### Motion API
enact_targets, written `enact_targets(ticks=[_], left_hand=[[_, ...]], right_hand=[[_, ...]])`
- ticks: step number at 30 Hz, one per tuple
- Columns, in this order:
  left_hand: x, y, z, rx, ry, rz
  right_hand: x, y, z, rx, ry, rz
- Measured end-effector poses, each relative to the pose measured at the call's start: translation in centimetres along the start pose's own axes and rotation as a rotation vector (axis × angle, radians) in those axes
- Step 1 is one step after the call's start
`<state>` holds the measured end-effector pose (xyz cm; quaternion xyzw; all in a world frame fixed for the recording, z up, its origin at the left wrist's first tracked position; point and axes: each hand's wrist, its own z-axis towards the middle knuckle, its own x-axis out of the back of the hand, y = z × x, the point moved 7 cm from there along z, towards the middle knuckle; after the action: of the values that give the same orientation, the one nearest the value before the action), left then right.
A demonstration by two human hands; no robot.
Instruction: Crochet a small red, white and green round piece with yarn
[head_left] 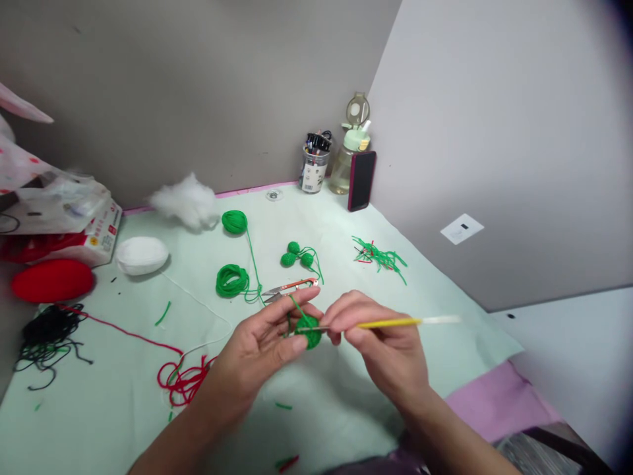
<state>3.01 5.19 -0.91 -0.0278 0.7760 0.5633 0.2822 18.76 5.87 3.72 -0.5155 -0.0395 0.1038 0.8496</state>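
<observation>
"Where's the green piece (311,339)?"

"In front of me, held above the table (321,415), nearer its front edge than its far corner. My left hand (262,346) has it: thumb on the near side, fingers loosely curled behind, forefinger stretched out with yarn (300,307) running from it down to the piece."

"And the other hand?"

"My right hand (383,349) is pinched around the hook (390,323), thumb and fingertips drawn together where the metal shaft meets the yellow handle."

"How do the two lie?"

"The hook lies almost level, side to side. Its metal end reaches left across the piece, its handle points toward the table's right edge. The piece is just left of my right fingertips and touching my left ones, so the left hand is nearer. Whether the tip is through a stitch, I can't tell."

"What does the piece look like?"

"Bright green, roundish, with no clear long axis. It's too blurred to say whether it's flat or cupped. Scissors (295,284) lie just beyond my left hand, and three small balls (293,248) sit farther toward the far edge."
</observation>
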Motion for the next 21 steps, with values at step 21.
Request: enact_targets(ticks=[21], left_hand=[[1.1,1.5,-0.1,-0.158,0.237,0.298]], right_hand=[[-0.2,2.6,0.0,-0.172,0.021,0.21]])
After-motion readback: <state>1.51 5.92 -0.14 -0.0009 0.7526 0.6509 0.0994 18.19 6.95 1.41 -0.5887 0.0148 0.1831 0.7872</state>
